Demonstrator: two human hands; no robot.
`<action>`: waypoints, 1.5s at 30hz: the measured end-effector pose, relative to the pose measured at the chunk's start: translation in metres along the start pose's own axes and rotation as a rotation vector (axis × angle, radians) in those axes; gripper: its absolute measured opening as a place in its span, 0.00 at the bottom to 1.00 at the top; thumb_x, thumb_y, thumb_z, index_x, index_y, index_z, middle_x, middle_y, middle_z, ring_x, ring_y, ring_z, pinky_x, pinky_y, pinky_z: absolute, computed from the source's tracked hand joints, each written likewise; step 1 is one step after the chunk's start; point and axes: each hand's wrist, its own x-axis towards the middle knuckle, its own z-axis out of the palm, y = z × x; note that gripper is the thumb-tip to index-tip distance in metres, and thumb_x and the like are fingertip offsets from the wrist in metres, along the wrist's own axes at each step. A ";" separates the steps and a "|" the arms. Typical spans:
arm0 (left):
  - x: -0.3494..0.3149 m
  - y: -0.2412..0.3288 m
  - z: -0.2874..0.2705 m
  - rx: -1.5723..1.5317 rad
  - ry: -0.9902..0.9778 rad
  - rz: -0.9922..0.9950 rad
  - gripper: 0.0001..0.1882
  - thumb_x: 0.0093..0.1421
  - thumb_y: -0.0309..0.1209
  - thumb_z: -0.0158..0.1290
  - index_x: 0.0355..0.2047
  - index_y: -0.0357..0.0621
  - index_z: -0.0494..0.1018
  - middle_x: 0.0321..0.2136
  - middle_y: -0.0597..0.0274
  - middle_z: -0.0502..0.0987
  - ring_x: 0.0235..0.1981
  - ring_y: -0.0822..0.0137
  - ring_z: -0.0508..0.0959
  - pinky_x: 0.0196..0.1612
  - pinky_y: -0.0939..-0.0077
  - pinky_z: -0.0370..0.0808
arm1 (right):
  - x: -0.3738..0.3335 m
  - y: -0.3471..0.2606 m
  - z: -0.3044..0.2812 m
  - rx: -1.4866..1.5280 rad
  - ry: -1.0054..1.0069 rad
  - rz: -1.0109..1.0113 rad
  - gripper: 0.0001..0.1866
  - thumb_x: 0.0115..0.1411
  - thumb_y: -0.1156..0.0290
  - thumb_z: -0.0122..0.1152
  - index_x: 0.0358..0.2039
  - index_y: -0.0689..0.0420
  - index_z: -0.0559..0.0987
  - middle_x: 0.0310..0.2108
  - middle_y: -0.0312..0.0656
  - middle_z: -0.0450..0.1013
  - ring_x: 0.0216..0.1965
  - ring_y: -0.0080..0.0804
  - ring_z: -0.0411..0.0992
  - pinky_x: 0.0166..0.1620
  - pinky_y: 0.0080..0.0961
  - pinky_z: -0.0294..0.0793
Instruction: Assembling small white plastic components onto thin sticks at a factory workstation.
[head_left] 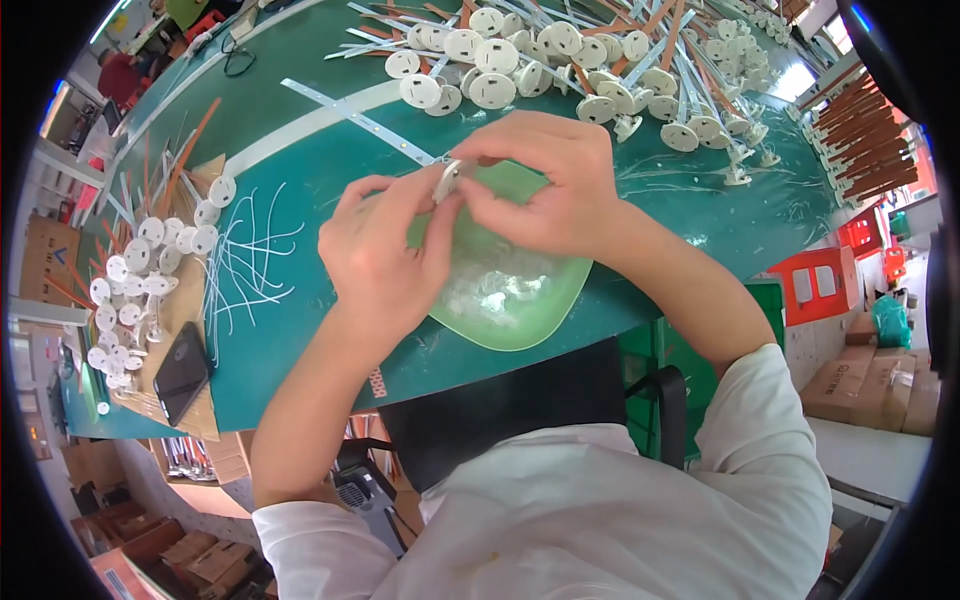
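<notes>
Between my hands stands a small white round disc [449,184], tilted nearly edge-on. Fingers and thumb of my left hand [382,250] pinch it from the left. My right hand [555,185] is closed at its upper right side, thumb and forefinger against it; any small part between those fingertips is hidden. A pale strip dotted with small yellowish squares [365,122] runs from beside the disc toward the far left, lying over the table. Below my hands sits a light green plastic tray [540,315] with clear, shiny small pieces in it.
A big heap of white discs with brown and pale strips [495,55] covers the far side of the green table [325,210]. At left lie more discs [140,255], loose white wires [250,270] and a black phone [183,373] on cardboard. A red plastic stool [815,285] stands right.
</notes>
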 end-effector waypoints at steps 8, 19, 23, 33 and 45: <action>-0.003 -0.003 0.002 -0.056 0.027 -0.026 0.13 0.49 0.21 0.65 0.37 0.43 0.80 0.22 0.61 0.80 0.23 0.64 0.81 0.34 0.72 0.77 | -0.004 -0.002 -0.002 -0.075 -0.020 -0.034 0.10 0.44 0.77 0.70 0.31 0.59 0.84 0.28 0.41 0.80 0.28 0.30 0.80 0.31 0.21 0.78; 0.003 -0.009 -0.002 -0.077 0.063 0.081 0.13 0.46 0.18 0.66 0.35 0.40 0.81 0.26 0.57 0.82 0.26 0.63 0.82 0.30 0.73 0.75 | 0.002 0.001 -0.012 0.041 -0.033 -0.101 0.09 0.48 0.82 0.69 0.33 0.59 0.84 0.30 0.42 0.81 0.30 0.32 0.80 0.33 0.21 0.79; 0.011 -0.008 -0.007 -0.091 0.095 0.204 0.15 0.47 0.15 0.63 0.36 0.39 0.80 0.31 0.55 0.83 0.29 0.61 0.83 0.32 0.72 0.75 | 0.006 -0.011 -0.012 0.285 -0.022 0.148 0.10 0.47 0.82 0.70 0.32 0.59 0.84 0.32 0.41 0.79 0.29 0.28 0.78 0.33 0.21 0.78; 0.008 -0.012 -0.011 -0.128 0.133 0.256 0.20 0.46 0.13 0.64 0.40 0.41 0.77 0.31 0.56 0.83 0.28 0.60 0.82 0.32 0.71 0.75 | 0.006 -0.011 -0.012 0.218 0.009 -0.006 0.11 0.45 0.82 0.72 0.32 0.59 0.84 0.31 0.40 0.78 0.27 0.27 0.76 0.30 0.20 0.75; 0.008 -0.011 -0.009 -0.106 0.118 0.273 0.20 0.44 0.13 0.64 0.38 0.40 0.76 0.29 0.57 0.82 0.27 0.60 0.82 0.32 0.71 0.75 | 0.006 -0.014 -0.014 0.171 -0.026 -0.037 0.12 0.46 0.84 0.69 0.33 0.61 0.82 0.31 0.42 0.77 0.24 0.27 0.74 0.28 0.20 0.73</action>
